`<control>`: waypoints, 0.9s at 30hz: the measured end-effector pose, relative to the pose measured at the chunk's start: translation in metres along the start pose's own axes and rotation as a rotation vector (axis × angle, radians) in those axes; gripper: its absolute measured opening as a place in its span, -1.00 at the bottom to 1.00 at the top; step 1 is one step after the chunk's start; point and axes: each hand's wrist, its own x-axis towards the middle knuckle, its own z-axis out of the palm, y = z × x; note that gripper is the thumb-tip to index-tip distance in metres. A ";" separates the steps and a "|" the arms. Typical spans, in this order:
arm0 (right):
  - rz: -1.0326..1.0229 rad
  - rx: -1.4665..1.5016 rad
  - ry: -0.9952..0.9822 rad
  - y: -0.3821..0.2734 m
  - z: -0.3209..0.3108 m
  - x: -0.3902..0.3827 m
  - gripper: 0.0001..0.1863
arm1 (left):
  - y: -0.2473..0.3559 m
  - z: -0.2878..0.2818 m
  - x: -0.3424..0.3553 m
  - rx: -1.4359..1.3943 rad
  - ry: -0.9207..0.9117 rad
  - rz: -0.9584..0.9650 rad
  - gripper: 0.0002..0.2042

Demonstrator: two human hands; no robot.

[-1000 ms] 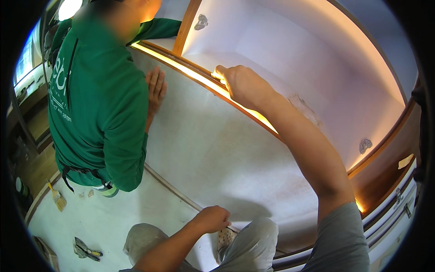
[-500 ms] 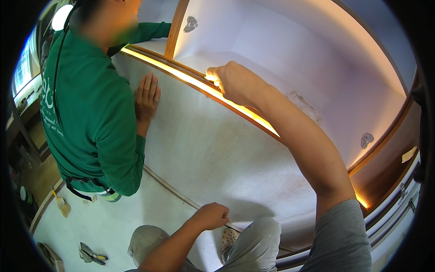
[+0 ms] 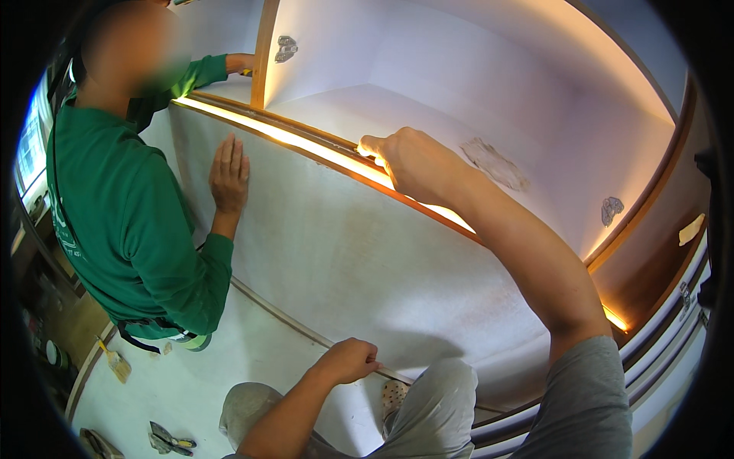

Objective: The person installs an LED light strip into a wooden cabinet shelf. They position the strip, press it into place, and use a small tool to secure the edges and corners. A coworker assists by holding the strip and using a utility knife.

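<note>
Room interior under fit-out, open-fronted white cabinet [image 3: 459, 73] at one o'clock with exposed metal hinges [image 3: 286, 49], glowing light strip [image 3: 283, 136] along its edge, paintbrush [image 3: 117, 366] on a pale surface [image 3: 252, 352] at eight, scrapers [image 3: 171, 441] at seven, bright window [image 3: 30, 153] past nine.

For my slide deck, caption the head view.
Right hand at the glowing light strip, co-worker in green alongside.

Sleeve [image 3: 582, 402]: mid-grey cloth, elbow-length, creased.
Trousers [image 3: 436, 413]: paler grey, loose, wrinkled, rounded over the knees.
Shoe [image 3: 393, 397]: pale beige, dotted with small dark spots.
Left hand [image 3: 349, 361]: bare.
Right hand [image 3: 419, 162]: bare.
</note>
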 end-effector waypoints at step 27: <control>0.203 -0.171 -0.190 0.059 -0.050 -0.179 -0.56 | 0.010 0.006 -0.018 0.078 -0.118 -0.088 -0.65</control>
